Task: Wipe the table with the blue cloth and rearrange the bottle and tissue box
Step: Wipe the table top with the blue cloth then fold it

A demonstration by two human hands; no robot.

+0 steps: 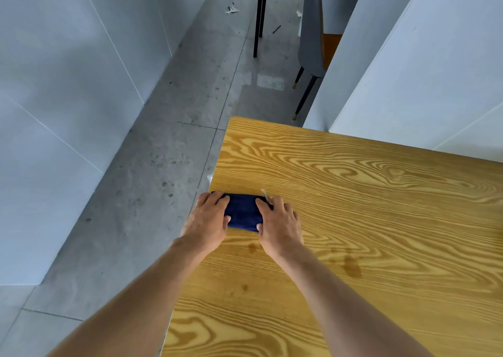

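Evidently mid-wipe: both hands on the cloth (243, 212) at the table's (381, 220) left edge.
The folded cloth lies centre-left of the frame. The left hand (209, 220) and right hand (280, 220) each hold one end, fingers bent over the top, thumbs at the near edge. Dark stains (352, 265) below the hands suggest the wiping is unfinished. The bottle and tissue box are out of view, so that step cannot be judged. The floor (163, 166) drops off just left of the left hand, the wall (435, 71) bounds the upper right, and open wood runs right and down.

No readable text, labels or signs.
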